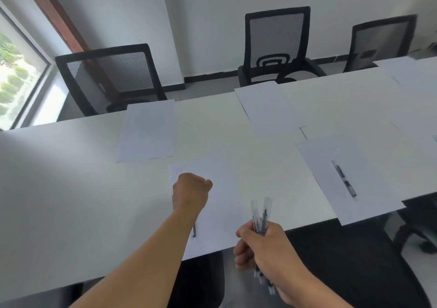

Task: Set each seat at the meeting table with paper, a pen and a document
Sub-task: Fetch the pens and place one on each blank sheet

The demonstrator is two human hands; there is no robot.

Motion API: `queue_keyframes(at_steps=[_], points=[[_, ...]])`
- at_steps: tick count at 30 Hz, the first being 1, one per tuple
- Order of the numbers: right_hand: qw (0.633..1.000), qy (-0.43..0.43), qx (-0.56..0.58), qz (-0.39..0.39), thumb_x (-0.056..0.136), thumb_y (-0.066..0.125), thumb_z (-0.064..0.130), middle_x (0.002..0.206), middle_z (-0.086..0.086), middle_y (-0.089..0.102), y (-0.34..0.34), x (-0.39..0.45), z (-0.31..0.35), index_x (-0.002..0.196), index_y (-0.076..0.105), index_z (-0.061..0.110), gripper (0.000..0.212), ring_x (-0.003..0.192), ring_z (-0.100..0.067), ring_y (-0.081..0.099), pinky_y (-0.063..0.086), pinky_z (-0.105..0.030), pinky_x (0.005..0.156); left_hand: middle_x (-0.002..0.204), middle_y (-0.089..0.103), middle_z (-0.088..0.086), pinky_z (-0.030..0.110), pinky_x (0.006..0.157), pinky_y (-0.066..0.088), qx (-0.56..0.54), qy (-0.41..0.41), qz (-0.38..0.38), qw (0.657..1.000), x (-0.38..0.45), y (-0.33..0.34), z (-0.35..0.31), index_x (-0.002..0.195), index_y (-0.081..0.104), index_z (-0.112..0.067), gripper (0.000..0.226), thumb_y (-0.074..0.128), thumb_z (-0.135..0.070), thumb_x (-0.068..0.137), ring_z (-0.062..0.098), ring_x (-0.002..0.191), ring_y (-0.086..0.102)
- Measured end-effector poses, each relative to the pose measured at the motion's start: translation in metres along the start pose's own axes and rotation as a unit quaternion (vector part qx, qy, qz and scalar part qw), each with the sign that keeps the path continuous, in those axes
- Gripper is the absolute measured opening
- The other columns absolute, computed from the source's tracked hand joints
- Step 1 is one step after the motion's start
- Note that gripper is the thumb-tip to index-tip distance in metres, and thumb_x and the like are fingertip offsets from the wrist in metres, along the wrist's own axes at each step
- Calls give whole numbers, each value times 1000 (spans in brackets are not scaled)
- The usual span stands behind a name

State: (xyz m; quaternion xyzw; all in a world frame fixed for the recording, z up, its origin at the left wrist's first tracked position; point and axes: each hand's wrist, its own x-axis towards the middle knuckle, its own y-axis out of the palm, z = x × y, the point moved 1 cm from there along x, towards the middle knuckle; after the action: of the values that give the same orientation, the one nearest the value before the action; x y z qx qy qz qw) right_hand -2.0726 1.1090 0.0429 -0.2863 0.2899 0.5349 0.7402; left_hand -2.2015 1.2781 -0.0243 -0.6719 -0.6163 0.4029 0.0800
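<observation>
White table (71, 189) here: our left hand (190, 189) is curled over the near sheet (236, 189) (probably holding a pen (194, 231), mostly hidden), and our right hand (264, 246) grips spare pens (261, 213).

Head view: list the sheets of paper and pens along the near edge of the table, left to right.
Pen partly hidden under the left forearm → near sheet under the left hand → bundle of pens in the right hand → right-hand near sheet → pen lying on that sheet.

The left hand (191, 187) reaches forward, fingers curled under, while the right hand (262, 244) is clenched, fingers wrapped tight.
</observation>
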Motion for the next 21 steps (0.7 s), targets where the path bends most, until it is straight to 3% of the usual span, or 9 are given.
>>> queue_keyframes(at_steps=[4,21], points=[[1000,-22,22,-3,110,59,18,78,-16,79,-10,-22,8,107,69,4,17,67,-29,75,69,-48,79,64,25,2,35,63,22,-4,44,7,999,-25,-6,-25,56,23,-22,47,61,-11,82,23,68,24],[983,-109,124,-77,110,59,18,80,-17,78,-106,-113,-13,108,67,3,18,67,-29,74,67,-43,73,56,19,-1,36,61,32,-25,183,86,979,-169,46,-118,55,23,-21,51,62,-8,85,21,57,17]])
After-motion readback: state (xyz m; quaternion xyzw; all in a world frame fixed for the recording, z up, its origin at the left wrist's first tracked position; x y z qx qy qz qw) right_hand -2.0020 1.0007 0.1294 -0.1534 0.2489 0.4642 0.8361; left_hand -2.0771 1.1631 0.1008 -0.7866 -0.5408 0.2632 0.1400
